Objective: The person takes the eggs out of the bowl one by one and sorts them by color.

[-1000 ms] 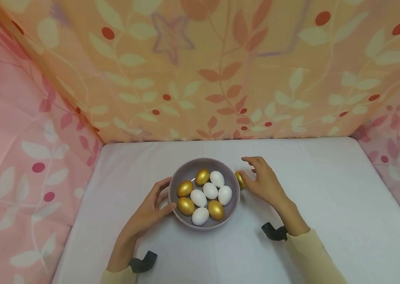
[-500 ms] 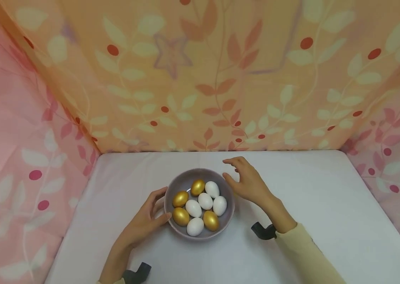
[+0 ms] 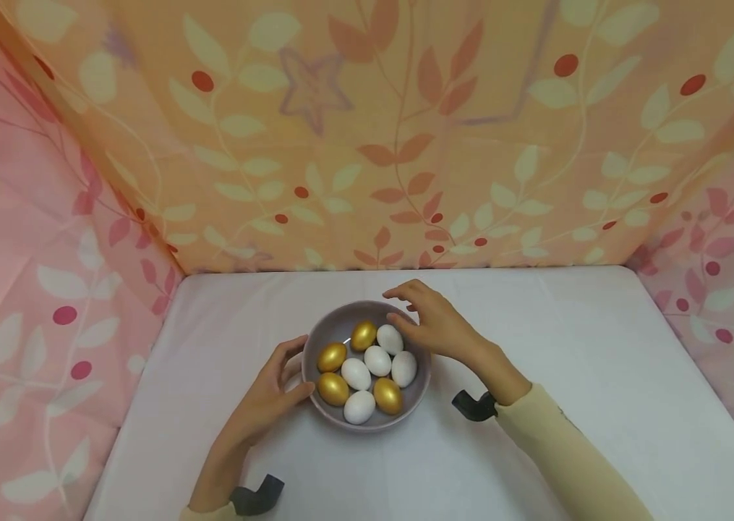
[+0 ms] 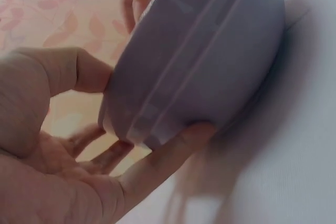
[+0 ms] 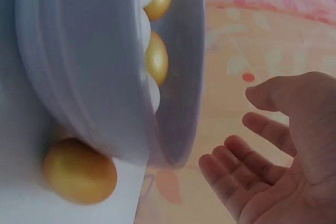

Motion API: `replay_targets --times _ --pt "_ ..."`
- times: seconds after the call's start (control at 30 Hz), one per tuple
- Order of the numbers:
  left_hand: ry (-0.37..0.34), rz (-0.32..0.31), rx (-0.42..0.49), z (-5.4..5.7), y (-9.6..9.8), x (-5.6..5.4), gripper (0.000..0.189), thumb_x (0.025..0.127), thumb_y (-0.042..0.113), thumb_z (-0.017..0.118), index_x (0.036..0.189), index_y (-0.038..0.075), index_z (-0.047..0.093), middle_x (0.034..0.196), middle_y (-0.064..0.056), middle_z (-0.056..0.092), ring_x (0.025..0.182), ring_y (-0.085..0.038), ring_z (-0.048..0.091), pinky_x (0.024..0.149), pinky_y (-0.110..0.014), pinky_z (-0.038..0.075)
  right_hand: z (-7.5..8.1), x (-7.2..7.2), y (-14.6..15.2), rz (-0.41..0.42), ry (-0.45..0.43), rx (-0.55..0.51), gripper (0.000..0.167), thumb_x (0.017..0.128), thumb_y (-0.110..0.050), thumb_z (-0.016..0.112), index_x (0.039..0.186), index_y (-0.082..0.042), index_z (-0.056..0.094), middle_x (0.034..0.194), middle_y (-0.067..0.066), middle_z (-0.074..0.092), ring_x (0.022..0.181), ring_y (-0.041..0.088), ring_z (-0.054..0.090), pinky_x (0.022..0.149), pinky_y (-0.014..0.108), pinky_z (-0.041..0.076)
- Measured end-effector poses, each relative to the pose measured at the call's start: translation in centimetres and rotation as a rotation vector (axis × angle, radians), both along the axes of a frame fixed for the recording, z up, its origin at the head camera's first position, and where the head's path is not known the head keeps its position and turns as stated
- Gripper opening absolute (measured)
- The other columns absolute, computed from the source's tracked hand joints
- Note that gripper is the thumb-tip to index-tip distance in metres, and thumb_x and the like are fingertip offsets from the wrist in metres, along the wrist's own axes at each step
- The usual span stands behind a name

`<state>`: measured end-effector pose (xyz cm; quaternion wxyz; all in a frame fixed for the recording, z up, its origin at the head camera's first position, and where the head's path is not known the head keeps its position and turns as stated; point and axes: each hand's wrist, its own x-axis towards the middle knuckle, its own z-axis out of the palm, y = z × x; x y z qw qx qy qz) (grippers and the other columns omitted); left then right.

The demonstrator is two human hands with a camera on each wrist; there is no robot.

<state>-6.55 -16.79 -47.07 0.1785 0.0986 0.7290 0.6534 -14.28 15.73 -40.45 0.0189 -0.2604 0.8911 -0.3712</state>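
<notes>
A grey-mauve bowl (image 3: 367, 428) holds several gold eggs (image 3: 334, 389) and several white eggs (image 3: 359, 407). My left hand (image 3: 269, 398) holds the bowl's left side, the thumb near the rim and the fingers spread along its outer wall. Over the right rim hovers my right hand (image 3: 438, 322), its fingers loosely bent and nothing in them. The right wrist view shows another gold egg (image 5: 80, 171) on the table beside the bowl's outer wall; in the head view the right hand hides it.
A white cloth covers the table (image 3: 536, 325). An orange leaf-patterned curtain (image 3: 314, 159) stands behind the table, with pink patterned cloth (image 3: 48, 289) at left and right. A black curved piece sits at each wrist (image 3: 474, 405).
My right hand has moved left from beside the loose gold egg to above the bowl's right rim, still carrying nothing. The left hand stays at the bowl. The head view has shifted slightly.
</notes>
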Motion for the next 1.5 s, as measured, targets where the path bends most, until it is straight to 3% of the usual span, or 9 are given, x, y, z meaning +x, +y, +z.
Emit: replay_targets --times 0.27,0.47,0.67,1.0,1.23,1.37,1.5 --pt "-0.069 0.043 0.013 0.9 0.4 0.3 0.077 0.097 -0.003 0.064 0.163 0.013 0.028 0.176 -0.013 0.019 0.160 -0.049 0.026 0.098 -0.029 0.059 -0.1 -0.6 -2.2 0.186 -0.066 0.008 0.035 0.099 -0.012 0.069 0.133 -0.003 0.067 0.131 0.015 0.067 0.110 0.036 0.067 0.098 0.052 0.057" --pt "-0.090 0.050 0.010 1.3 0.5 0.4 0.077 0.097 -0.003 0.064 0.163 0.013 0.029 0.176 -0.014 0.018 0.160 -0.050 0.024 0.098 -0.033 0.061 -0.6 -1.0 -3.6 0.254 -0.097 0.117 0.034 0.099 -0.011 0.067 0.132 -0.005 0.068 0.133 0.008 0.067 0.119 0.030 0.066 0.104 0.045 0.054" --pt "-0.089 0.064 0.033 1.3 0.6 0.3 0.077 0.095 -0.006 0.063 0.162 0.011 0.030 0.175 -0.014 0.019 0.160 -0.050 0.026 0.097 -0.035 0.061 -0.4 -1.6 -5.0 0.353 -0.077 0.234 0.021 0.098 -0.007 0.066 0.117 -0.008 0.075 0.126 0.007 0.069 0.120 0.023 0.063 0.106 0.042 0.052" --pt "-0.100 0.053 0.053 1.2 -0.2 0.3 0.079 0.093 -0.008 0.062 0.163 0.010 0.029 0.176 -0.014 0.018 0.159 -0.050 0.029 0.092 -0.036 0.063 -0.9 -2.3 -6.4 0.421 -0.079 0.294 0.025 0.096 -0.005 0.066 0.118 -0.008 0.076 0.121 0.005 0.072 0.115 0.022 0.064 0.108 0.042 0.051" --pt "-0.119 0.042 0.034 1.2 -0.4 0.3 0.079 0.095 -0.006 0.062 0.164 0.014 0.028 0.176 -0.012 0.018 0.160 -0.047 0.028 0.098 -0.038 0.061 -1.5 -2.4 -7.4 0.426 -0.062 0.396 0.030 0.092 0.000 0.066 0.117 -0.011 0.079 0.119 0.005 0.073 0.109 0.021 0.064 0.104 0.039 0.052" --pt "-0.111 0.029 0.023 1.0 -0.7 0.3 0.079 0.096 -0.005 0.061 0.164 0.014 0.026 0.176 -0.013 0.017 0.160 -0.047 0.027 0.099 -0.039 0.061 -1.1 -2.5 -8.0 0.434 -0.056 0.443 0.032 0.091 0.002 0.068 0.118 -0.011 0.079 0.115 0.007 0.073 0.104 0.021 0.063 0.103 0.039 0.053" --pt "-0.115 0.012 0.048 0.8 -0.2 -0.1 0.078 0.096 -0.004 0.063 0.163 0.017 0.030 0.176 -0.010 0.019 0.161 -0.045 0.027 0.099 -0.037 0.060 -0.5 -2.6 -7.7 0.410 -0.061 0.499 0.030 0.095 0.000 0.068 0.122 -0.013 0.077 0.116 0.008 0.070 0.109 0.023 0.064 0.107 0.041 0.052"
